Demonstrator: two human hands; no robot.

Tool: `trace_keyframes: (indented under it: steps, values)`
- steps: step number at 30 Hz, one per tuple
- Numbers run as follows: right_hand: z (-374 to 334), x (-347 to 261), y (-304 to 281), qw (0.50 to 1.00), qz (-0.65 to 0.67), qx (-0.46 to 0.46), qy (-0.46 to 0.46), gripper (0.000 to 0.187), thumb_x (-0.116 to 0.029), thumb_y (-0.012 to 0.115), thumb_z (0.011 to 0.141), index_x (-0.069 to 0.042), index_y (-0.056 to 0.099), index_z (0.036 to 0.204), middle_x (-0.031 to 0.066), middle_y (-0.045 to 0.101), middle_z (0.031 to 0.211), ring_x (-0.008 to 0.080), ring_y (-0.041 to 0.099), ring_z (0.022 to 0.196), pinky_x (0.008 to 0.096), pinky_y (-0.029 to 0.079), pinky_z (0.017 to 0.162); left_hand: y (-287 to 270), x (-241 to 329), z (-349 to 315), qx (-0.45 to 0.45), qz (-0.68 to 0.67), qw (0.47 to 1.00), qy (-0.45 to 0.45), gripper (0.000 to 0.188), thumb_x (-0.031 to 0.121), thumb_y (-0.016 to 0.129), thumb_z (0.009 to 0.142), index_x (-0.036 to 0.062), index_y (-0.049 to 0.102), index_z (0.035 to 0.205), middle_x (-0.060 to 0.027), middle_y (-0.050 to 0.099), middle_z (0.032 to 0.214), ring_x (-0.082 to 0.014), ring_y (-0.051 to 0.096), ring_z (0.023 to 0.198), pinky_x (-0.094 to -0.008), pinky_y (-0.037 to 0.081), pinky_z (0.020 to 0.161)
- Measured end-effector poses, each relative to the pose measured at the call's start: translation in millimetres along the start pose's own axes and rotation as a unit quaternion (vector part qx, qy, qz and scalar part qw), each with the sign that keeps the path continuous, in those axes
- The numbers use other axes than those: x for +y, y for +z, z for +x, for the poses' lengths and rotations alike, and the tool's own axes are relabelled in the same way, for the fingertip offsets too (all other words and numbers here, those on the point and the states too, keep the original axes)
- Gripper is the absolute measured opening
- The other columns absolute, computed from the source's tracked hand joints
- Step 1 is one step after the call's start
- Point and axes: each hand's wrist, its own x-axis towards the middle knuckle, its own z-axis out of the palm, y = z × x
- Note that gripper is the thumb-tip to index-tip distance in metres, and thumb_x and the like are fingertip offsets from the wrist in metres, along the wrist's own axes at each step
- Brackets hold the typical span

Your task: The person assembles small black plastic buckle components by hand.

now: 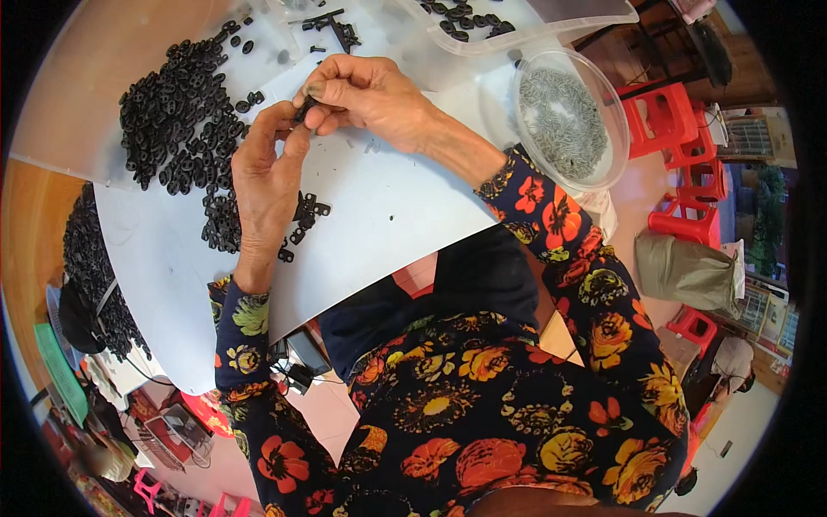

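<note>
Both my hands meet over the white table, pinching one small black plastic part between the fingertips. My left hand grips it from the left and below, thumb and forefinger closed. From the right, my right hand holds the same part with thumb and fingers; they cover most of it. A heap of small black plastic parts with holes lies left of my hands. Several more black parts lie beside my left wrist. To the right, a clear round tub holds many small silvery metal pieces, perhaps springs.
A clear plastic bin with black pieces stands at the far edge. Black sticks lie beyond my hands. Another black heap is at the far left. Red stools and a grey-green sack stand on the floor at right.
</note>
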Motion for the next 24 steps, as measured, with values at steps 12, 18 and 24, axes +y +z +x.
trace_keyframes:
  steps: [12, 18, 24]
  values:
    - [-0.4, -1.3, 2.1, 0.997, -0.070, 0.001, -0.041, 0.015, -0.019, 0.056, 0.093, -0.005, 0.062, 0.096, 0.0006, 0.064, 0.083, 0.0058, 0.057, 0.071, 0.0214, 0.049, 0.067, -5.1, 4.1, 2.1, -0.042, -0.056, 0.997, -0.028, 0.020, 0.013, 0.055, 0.093, -0.0014, 0.062, 0.105, -0.0059, 0.066, 0.082, -0.0111, 0.057, 0.077, -0.0263, 0.046, 0.073]
    - [-2.1, -5.0, 2.9, 0.992, -0.086, 0.020, -0.089, 0.018, -0.019, 0.056, 0.094, -0.002, 0.062, 0.096, 0.0013, 0.064, 0.083, 0.0055, 0.057, 0.070, 0.0211, 0.049, 0.064, -5.7, -7.7, 3.5, -0.079, -0.243, 0.960, -0.117, 0.025, 0.018, 0.051, 0.095, -0.0009, 0.063, 0.107, -0.0051, 0.066, 0.084, -0.0092, 0.057, 0.077, -0.0237, 0.045, 0.074]
    - [-2.8, -6.7, 6.8, 0.996, -0.082, 0.010, -0.046, 0.017, -0.018, 0.055, 0.094, -0.002, 0.061, 0.096, 0.0029, 0.064, 0.084, 0.0069, 0.060, 0.068, 0.0204, 0.050, 0.060, 2.4, 0.7, -3.3, -0.003, -0.036, 0.999, -0.026, 0.025, 0.016, 0.049, 0.095, -0.0019, 0.061, 0.108, -0.0047, 0.065, 0.086, -0.0086, 0.057, 0.074, -0.0225, 0.045, 0.074]
